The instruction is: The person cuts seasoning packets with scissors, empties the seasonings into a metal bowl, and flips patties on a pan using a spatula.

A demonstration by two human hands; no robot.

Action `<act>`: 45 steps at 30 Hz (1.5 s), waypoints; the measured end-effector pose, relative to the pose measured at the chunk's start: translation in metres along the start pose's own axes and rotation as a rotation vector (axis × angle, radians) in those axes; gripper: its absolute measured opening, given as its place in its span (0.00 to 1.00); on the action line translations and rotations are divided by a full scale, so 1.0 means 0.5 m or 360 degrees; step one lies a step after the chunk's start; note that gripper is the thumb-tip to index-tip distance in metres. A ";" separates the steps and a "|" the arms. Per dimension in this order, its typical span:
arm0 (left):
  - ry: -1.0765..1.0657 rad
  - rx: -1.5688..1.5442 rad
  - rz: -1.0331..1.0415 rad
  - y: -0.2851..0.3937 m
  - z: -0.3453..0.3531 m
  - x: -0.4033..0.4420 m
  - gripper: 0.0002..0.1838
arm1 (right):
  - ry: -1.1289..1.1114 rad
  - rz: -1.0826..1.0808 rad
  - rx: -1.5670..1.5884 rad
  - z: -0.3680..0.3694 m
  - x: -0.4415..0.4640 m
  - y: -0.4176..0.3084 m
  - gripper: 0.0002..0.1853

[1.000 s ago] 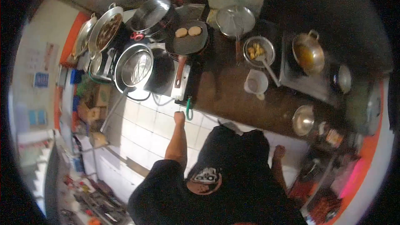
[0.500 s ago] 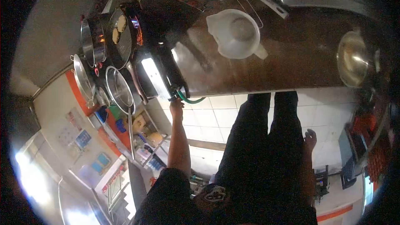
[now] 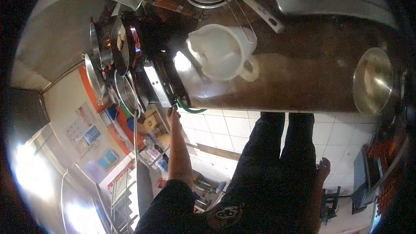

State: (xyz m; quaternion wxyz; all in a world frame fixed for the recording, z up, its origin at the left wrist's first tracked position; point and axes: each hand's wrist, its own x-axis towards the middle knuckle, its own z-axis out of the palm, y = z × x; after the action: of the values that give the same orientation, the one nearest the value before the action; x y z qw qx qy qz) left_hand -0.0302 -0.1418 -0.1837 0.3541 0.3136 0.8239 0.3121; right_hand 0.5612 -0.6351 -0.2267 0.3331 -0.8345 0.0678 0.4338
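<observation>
Stove with a boxy, silver metal front (image 3: 157,87) is seen left of the white plastic pitcher (image 3: 216,54); its near corner is met by the left hand (image 3: 173,115), whose closure cannot be told. Below the pitcher, right, the right hand (image 3: 323,167) is held with fingers loosely apart. Heavy, rigid handling is expected; the front, likely cooler, is best grasped.

Dim, grainy fisheye view, black at the corners, with blown-out glare lower left, sheen on the counter (image 3: 312,73)

A black short-sleeved shirt (image 3: 182,210) with 1 pale chest print (image 3: 227,213) tops black trousers (image 3: 268,147)
</observation>
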 end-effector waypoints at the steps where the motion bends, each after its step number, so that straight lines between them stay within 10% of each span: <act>1: -0.0075 0.0125 0.0028 0.003 -0.008 0.002 0.05 | -0.0018 0.0000 0.0056 -0.008 0.006 0.003 0.13; 26: -0.0149 -0.0345 -0.0333 -0.013 -0.027 -0.010 0.15 | 0.0023 -0.0220 -0.0264 -0.032 0.059 0.063 0.14; 29: 0.0000 -0.0131 -0.0501 -0.053 -0.058 -0.037 0.17 | 0.0000 0.0019 -0.0113 0.011 0.003 -0.086 0.13; 32: -0.0143 0.0786 0.0101 -0.151 -0.038 -0.157 0.14 | 0.0050 -0.0008 0.0121 0.007 0.036 0.051 0.12; 36: -0.1036 0.0461 -0.1162 -0.159 0.033 -0.431 0.17 | -0.0260 -0.0247 -0.1200 0.035 0.010 -0.061 0.14; 41: -0.1546 0.0727 -0.0420 -0.004 0.109 -0.625 0.16 | -0.0067 -0.0450 -0.0504 -0.021 -0.092 -0.256 0.17; 45: -0.1316 0.0612 0.0278 0.190 0.197 -0.578 0.16 | 0.0261 -0.0491 -0.0009 -0.110 -0.005 -0.330 0.16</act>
State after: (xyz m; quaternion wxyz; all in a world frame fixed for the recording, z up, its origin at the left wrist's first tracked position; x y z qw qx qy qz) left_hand 0.2343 -0.2684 -0.0562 0.5607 0.5399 0.6270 0.0310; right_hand 0.6636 -0.5424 -0.1206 0.3867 -0.8685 -0.0352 0.3082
